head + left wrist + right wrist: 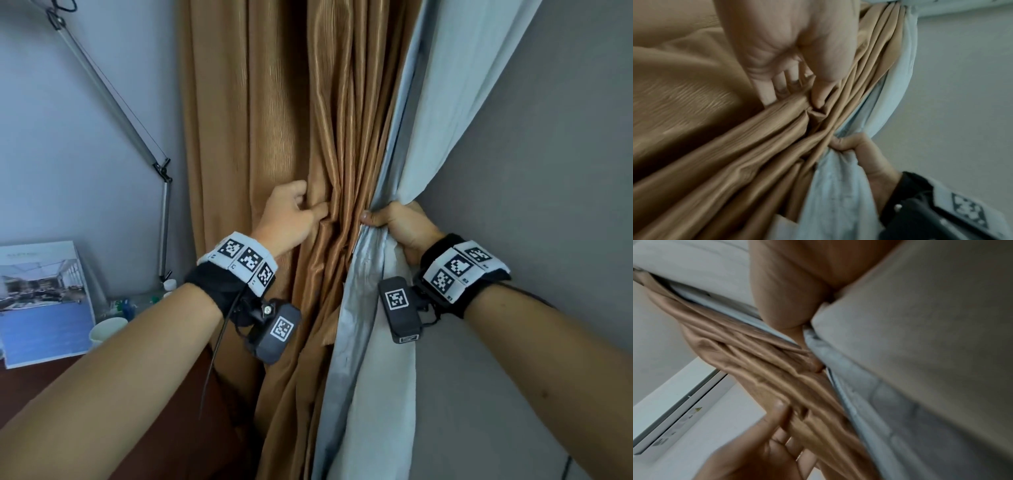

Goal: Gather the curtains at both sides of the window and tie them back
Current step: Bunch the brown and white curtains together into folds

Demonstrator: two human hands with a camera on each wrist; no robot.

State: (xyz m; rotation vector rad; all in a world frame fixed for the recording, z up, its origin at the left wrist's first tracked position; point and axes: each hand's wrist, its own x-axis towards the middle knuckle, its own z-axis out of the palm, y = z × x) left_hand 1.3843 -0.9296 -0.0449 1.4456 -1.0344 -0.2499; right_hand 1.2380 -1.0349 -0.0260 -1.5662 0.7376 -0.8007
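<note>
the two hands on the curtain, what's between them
Bunched vertical folds of the shiny brown curtain fill the stretch between the left hand and the right hand, which grips its pale blue-grey lining edge. The head view shows this best.

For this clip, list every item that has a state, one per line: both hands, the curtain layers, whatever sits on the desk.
Left hand: fingers curled into brown folds, gripping.
Right hand: gripping the grey edge.
Shiny brown pleated curtain: bunched at hand height, not tied.
Pale grey-blue lining curtain: gathered in the right hand, untied.
White paper cup: upright on the desk.
Blue photo booklet: propped against the wall.
</note>
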